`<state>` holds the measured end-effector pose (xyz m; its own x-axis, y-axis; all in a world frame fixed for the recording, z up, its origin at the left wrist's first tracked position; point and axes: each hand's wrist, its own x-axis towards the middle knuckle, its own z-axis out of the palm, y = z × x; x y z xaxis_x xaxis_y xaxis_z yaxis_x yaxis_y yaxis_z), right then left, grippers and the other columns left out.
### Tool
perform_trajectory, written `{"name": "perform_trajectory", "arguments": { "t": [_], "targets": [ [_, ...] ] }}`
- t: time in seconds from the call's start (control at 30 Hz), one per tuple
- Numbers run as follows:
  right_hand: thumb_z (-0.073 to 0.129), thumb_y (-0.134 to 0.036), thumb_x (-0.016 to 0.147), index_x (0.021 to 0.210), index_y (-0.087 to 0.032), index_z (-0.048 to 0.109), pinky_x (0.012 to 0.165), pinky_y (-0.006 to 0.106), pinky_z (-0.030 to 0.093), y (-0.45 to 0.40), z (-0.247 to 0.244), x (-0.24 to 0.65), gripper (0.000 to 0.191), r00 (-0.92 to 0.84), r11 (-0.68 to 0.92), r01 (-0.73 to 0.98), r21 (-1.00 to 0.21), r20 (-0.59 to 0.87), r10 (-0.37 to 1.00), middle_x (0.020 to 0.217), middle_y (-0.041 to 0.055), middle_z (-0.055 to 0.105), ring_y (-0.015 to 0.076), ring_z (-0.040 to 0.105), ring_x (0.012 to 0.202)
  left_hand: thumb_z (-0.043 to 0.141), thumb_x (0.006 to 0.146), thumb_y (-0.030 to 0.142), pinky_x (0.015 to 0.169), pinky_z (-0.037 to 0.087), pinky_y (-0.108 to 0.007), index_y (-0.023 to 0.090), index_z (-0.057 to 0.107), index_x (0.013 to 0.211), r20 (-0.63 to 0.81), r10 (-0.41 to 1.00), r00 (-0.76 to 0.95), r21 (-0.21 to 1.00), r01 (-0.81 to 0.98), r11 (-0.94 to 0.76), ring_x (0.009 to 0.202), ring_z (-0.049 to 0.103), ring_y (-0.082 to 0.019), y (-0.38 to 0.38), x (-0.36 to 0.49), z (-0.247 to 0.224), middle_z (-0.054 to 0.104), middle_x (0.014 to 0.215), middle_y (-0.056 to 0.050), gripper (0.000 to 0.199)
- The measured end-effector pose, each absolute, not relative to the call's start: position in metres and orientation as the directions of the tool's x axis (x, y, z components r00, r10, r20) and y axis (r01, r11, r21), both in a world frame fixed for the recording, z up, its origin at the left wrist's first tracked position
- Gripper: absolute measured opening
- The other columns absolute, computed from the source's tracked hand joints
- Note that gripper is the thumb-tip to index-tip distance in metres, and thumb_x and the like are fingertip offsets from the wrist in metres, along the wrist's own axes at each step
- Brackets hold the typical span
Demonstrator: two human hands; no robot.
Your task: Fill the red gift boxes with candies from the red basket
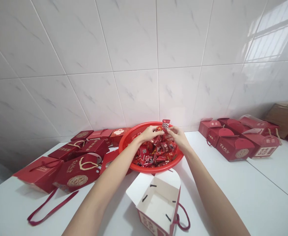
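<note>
A red plastic basket (123, 144) stands against the wall, filled with red-wrapped candies (153, 154). Over its back part, my right hand (177, 136) pinches a small red and white wrapped candy (166, 124) held up above the rim. My left hand (150, 133) reaches over the candies with its fingers curled; whether it holds anything is hidden. In front of the basket an open box (158, 203), white inside and red outside, has its flaps up and a dark red cord handle (184, 218) at its right. Its inside shows only bare white walls and black cord ends.
Several red gift boxes (92, 147) crowd the left side, with a red ribbon (52, 209) before them. More closed red boxes (236, 142) sit at the right, near a brown cardboard box (281, 116). A tiled wall (134, 91) rises behind the white table (252, 193).
</note>
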<state>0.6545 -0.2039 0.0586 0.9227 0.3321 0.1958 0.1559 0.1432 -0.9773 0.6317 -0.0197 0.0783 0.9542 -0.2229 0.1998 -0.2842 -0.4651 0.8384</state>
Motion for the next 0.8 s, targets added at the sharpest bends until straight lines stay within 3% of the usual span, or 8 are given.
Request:
{"name": "perform_trajectory", "arguments": {
  "t": [0.23, 0.43, 0.6, 0.8],
  "targets": [
    [0.071, -0.05, 0.075, 0.079, -0.023, 0.056, 0.063, 0.031, 0.057, -0.2036, 0.0577, 0.6554, 0.031, 0.93, 0.139, 0.173, -0.975, 0.208, 0.303, 0.073, 0.0002, 0.071, 0.02, 0.072, 0.067, 0.065, 0.076, 0.058, 0.055, 0.039, -0.024, 0.016, 0.058, 0.064, 0.313, -0.069, 0.947, 0.799, -0.302, -0.519, 0.058, 0.049, -0.012, -0.0187, 0.6333, 0.0809, 0.053, 0.057, 0.003, 0.044],
    [0.071, -0.047, 0.073, 0.075, -0.022, 0.057, 0.061, 0.03, 0.055, -0.2035, 0.0603, 0.6513, 0.029, 0.935, 0.109, 0.164, -0.98, 0.19, 0.299, 0.075, 0.0017, 0.071, 0.02, 0.072, 0.066, 0.059, 0.074, 0.067, 0.053, 0.031, -0.025, 0.021, 0.041, 0.055, 0.357, 0.127, 0.926, 0.806, -0.236, -0.543, 0.052, 0.038, -0.01, -0.0154, 0.6341, 0.0843, 0.039, 0.051, 0.006, 0.053],
    [0.073, -0.048, 0.071, 0.077, -0.021, 0.062, 0.064, 0.032, 0.055, -0.2045, 0.0605, 0.6493, 0.03, 0.915, 0.066, 0.208, -0.976, 0.218, 0.339, 0.078, 0.0045, 0.073, 0.0211, 0.071, 0.072, 0.054, 0.076, 0.072, 0.054, 0.029, -0.026, 0.022, 0.035, 0.055, 0.375, 0.136, 0.917, 0.81, -0.253, -0.528, 0.052, 0.035, -0.01, -0.0156, 0.6355, 0.0835, 0.033, 0.052, 0.006, 0.057],
    [0.074, -0.042, 0.073, 0.085, -0.021, 0.065, 0.067, 0.031, 0.057, -0.2049, 0.0628, 0.647, 0.026, 0.893, 0.053, 0.22, -0.974, 0.223, 0.392, 0.084, 0.0042, 0.074, 0.0215, 0.071, 0.08, 0.049, 0.077, 0.076, 0.058, 0.035, -0.027, 0.022, 0.039, 0.059, 0.344, 0.027, 0.938, 0.826, -0.289, -0.483, 0.056, 0.039, -0.011, -0.0186, 0.6365, 0.082, 0.037, 0.055, 0.005, 0.058]
  ]
}}
